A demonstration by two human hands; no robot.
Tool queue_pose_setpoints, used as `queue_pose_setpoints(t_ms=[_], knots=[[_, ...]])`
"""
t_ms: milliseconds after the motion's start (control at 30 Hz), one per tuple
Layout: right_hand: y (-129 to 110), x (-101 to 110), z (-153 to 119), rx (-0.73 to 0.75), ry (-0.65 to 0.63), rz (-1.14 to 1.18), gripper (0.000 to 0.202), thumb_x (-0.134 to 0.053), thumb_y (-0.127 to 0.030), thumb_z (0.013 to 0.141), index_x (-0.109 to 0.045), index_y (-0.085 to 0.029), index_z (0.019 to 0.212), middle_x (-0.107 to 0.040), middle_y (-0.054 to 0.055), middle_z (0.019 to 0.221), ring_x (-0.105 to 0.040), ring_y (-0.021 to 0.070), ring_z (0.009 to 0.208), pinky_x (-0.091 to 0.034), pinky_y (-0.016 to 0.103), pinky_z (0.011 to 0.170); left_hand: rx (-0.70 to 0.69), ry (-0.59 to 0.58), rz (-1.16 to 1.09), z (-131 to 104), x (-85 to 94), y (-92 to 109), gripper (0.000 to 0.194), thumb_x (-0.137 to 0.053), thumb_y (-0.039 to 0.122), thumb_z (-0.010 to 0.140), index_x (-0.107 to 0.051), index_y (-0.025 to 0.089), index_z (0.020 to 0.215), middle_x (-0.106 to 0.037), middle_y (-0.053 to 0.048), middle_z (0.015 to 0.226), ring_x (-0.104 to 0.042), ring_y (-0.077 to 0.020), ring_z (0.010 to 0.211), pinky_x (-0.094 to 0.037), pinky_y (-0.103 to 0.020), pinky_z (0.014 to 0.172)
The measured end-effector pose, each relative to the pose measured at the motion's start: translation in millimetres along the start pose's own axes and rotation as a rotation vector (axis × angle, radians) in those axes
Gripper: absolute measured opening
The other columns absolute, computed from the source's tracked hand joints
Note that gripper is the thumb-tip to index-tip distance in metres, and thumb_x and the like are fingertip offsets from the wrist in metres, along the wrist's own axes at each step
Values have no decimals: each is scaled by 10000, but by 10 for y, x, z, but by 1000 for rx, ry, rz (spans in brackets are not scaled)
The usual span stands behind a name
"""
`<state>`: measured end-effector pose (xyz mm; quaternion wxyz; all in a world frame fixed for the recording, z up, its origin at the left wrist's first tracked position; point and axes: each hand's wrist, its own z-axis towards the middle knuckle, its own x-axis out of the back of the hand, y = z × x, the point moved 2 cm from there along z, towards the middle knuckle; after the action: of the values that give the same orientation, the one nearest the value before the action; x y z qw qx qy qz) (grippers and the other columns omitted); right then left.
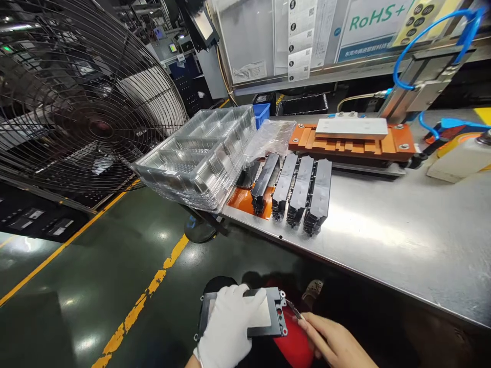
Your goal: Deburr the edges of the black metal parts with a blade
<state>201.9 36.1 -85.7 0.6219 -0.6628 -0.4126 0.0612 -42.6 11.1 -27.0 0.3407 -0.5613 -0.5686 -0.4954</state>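
Note:
My left hand [227,327], in a white glove, grips a flat black plastic part [274,312] with a pale panel on its face and small ringed holes at its corners. The part is held over my lap, below the table's front edge. My bare right hand [330,335] pinches a thin dark tool [294,309], perhaps a small blade or scraper. Its tip meets the part's right edge near a corner hole. The palm side of the right hand and most of the tool's handle are hidden.
Several black plastic parts [301,186] stand in a row near the metal table's [368,230] edge. Left of them are stacked clear trays [207,179]. Behind sits an orange fixture [351,143] with a silver block and blue air hoses. A large caged fan [95,102] is at far left.

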Motion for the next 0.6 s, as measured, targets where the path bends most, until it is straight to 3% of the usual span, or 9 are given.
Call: queue_pose_setpoints(t_ms=[100,233,400,600], knots=[[-17,-139,-52,-280,-118,231,607,-255,-662,1002,-670,-224,931,-588,-25,562,-565,145,472,-459,226,498,65,133,35,-46,-161,60,729,-558,161,747,-407,442,1402,-574,-85,1223,-550,-341,1050,-433,-525,894],[-53,-187,-21,-429,-155,346,662,-297,-780,919,-640,-214,930,-530,-37,508,-503,134,414,-381,219,424,64,208,80,-84,-249,124,794,-598,184,725,-368,458,1434,-585,-90,1218,-577,-349,1002,-462,-521,830],[-115,-158,8,-450,-210,346,673,-331,-797,885,-636,-197,873,-473,-38,474,-455,124,399,-332,211,397,99,188,70,-95,-241,126,806,-633,215,693,-389,482,1414,-600,-80,1224,-590,-363,989,-477,-519,786],[-141,-116,18,-426,-231,333,685,-346,-800,865,-643,-184,875,-527,-12,488,-460,133,389,-317,219,381,107,186,102,-80,-226,112,802,-602,174,702,-392,458,1422,-586,-91,1234,-579,-353,1011,-475,-519,833]])
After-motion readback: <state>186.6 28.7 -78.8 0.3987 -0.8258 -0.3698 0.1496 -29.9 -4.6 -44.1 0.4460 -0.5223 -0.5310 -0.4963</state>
